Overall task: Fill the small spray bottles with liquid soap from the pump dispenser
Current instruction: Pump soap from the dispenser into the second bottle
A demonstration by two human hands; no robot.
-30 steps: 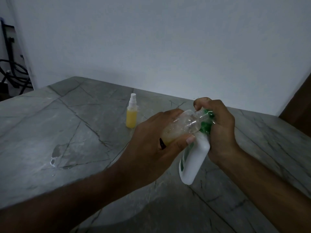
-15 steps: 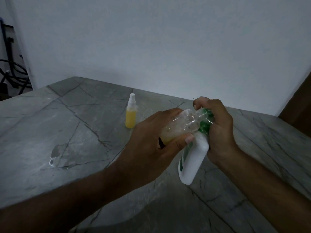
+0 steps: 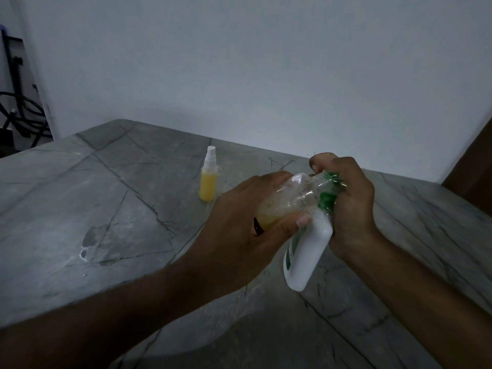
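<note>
my left hand [image 3: 239, 235] grips a clear spray bottle [image 3: 290, 201] against the green pump of the white dispenser [image 3: 308, 251] my right hand [image 3: 348, 198] clutches.

Above the near right of the table [image 3: 111, 209], the left hand [image 3: 247, 230] holds a small bottle [image 3: 290, 201] against the pump dispenser [image 3: 308, 251], gripped by the right hand [image 3: 351, 201]. A capped spray bottle [image 3: 208, 177] stands farther left.

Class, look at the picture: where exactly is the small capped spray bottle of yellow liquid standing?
In the head view, the small capped spray bottle of yellow liquid stands upright on the grey stone table, left of and beyond both hands, towards the white wall.
</note>
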